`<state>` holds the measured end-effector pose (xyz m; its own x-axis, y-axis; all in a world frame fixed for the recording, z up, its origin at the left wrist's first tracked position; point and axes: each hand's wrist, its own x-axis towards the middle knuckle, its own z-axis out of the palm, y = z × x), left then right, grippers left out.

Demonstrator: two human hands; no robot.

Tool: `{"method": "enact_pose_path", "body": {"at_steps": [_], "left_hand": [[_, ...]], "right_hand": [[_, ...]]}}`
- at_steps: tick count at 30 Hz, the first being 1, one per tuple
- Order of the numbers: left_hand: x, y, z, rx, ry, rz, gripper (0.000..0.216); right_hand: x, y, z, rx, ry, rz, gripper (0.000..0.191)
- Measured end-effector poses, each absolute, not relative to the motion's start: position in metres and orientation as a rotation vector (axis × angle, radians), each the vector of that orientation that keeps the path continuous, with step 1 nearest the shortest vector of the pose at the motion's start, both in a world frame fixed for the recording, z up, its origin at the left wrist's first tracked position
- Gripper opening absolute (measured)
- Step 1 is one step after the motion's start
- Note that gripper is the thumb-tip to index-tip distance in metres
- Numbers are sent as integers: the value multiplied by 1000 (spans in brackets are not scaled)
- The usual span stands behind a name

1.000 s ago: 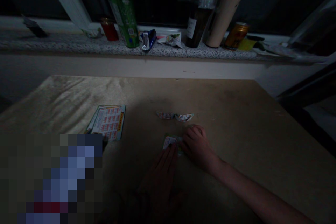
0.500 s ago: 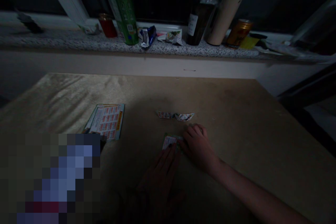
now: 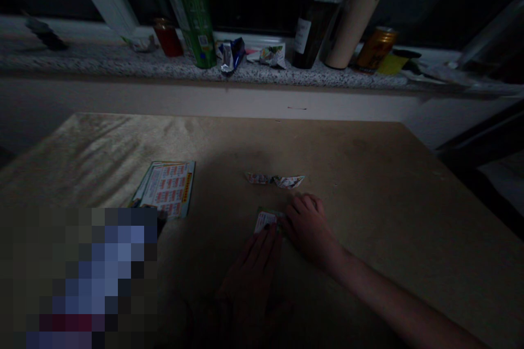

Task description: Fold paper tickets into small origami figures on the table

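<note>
A small printed paper slip (image 3: 265, 220) lies on the table in front of me, partly covered by my hands. My left hand (image 3: 254, 262) rests on its near edge, the fingers stretched out flat; deep shadow hides much of this hand. At the slip's right edge, the curled fingers of my right hand (image 3: 307, 223) close on the paper, with the fingertips partly hidden. Just beyond are two narrow folded paper pieces, a left one (image 3: 258, 179) and a right one (image 3: 290, 181), their inner ends meeting. Printed cards (image 3: 170, 188) are stacked farther left.
A pixelated patch (image 3: 110, 278) covers the lower left. Behind the table (image 3: 347, 158), a granite sill (image 3: 254, 75) bears a green bottle (image 3: 194, 24), a red jar (image 3: 168, 38), crumpled wrappers (image 3: 232, 54), a dark bottle (image 3: 307, 35), a cardboard tube (image 3: 360, 16) and an orange can (image 3: 375, 50).
Both hands stay almost where they were at the paper slip. The whole view has shifted very slightly; nothing has plainly been taken up or let go.
</note>
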<state>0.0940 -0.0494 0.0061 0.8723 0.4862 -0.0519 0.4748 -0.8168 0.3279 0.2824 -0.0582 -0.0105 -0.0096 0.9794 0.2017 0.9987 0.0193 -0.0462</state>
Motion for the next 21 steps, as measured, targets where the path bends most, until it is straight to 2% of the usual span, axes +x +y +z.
{"method": "enact_pose_path", "body": {"at_steps": [7, 21], "left_hand": [[99, -47, 11, 2688, 732, -44, 83], [96, -48, 5, 2655, 715, 37, 85]], "right_hand": [[282, -57, -11, -2071, -2118, -185, 7], [281, -57, -10, -2093, -2127, -199, 12]]}}
